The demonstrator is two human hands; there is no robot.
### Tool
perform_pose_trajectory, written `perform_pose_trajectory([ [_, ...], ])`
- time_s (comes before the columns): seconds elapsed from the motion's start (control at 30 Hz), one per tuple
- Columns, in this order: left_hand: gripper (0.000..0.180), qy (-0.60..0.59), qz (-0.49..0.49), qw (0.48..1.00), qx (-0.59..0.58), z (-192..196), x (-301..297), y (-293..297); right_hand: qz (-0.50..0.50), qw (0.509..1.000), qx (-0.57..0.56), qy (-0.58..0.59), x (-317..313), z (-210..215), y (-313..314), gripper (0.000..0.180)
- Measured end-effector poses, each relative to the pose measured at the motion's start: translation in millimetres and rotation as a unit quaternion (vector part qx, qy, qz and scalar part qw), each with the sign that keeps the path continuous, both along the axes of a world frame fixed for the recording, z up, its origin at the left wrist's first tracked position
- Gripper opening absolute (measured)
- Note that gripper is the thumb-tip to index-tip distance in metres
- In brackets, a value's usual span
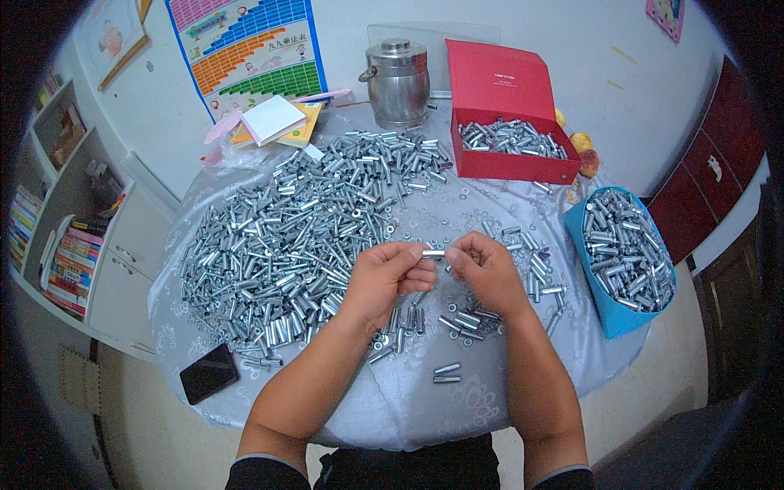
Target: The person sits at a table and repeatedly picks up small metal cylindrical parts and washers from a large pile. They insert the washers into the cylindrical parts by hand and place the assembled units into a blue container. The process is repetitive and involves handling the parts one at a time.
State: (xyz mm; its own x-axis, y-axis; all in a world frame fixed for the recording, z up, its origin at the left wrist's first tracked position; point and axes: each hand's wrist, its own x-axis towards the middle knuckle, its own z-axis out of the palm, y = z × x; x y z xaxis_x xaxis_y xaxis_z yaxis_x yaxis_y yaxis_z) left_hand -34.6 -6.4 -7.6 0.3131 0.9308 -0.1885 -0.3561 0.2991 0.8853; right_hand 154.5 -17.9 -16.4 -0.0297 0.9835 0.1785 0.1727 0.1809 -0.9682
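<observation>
Above the middle of the table, a short silver metal sleeve point(434, 254) lies level between my two hands. My left hand point(382, 282) pinches its left end between thumb and forefinger, the other fingers curled. The right end sits in the fingertips of my right hand point(490, 273). Whether another small part is inside the sleeve cannot be made out. To the left spreads a large heap of loose metal sleeves and pins point(286, 237). Several finished-looking metal cylinders point(467, 323) lie below my right hand, and two more cylinders point(447, 374) rest nearer the front edge.
A blue fabric bin point(603, 306) full of metal cylinders stands at the right. Behind it is an open red box point(514, 167), partly filled likewise. A steel pot point(398, 86), notepads point(273, 120) and fruit point(584, 147) sit at the back; a black phone point(209, 374) lies front left.
</observation>
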Motion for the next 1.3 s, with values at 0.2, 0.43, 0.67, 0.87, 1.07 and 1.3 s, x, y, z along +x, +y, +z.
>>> perform_pose_trajectory([
  [0.2, 0.023, -0.008, 0.000, 1.000, -0.001, -0.5, -0.3, 1.4, -0.008, 1.000, -0.008, -0.004, -0.4, 4.9, -2.2, 0.031],
  [0.43, 0.023, -0.007, 0.006, 1.000, -0.005, 1.5, -0.1, 0.3, 0.013, 1.000, -0.003, 0.007, -4.4, 4.1, -2.8, 0.029],
  [0.67, 0.021, 0.000, 0.006, 1.000, -0.006, -0.2, -1.1, 4.2, 0.038, 0.997, 0.006, 0.060, -3.9, -2.4, 0.4, 0.019],
  [0.87, 0.021, 0.012, 0.016, 1.000, 0.015, 4.3, -1.3, 0.7, 0.001, 1.000, -0.012, 0.026, -3.5, 3.0, -2.4, 0.022],
  [1.07, 0.022, 0.047, 0.084, 0.994, 0.042, 9.5, -8.6, 7.7, -0.048, 0.997, -0.005, 0.060, 4.9, -0.9, 3.7, 0.024],
  [1.3, 0.020, 0.121, 0.072, 0.985, 0.095, 2.6, -22.4, 16.8, -0.027, 0.999, -0.008, 0.037, -2.0, -1.0, 1.5, 0.016],
])
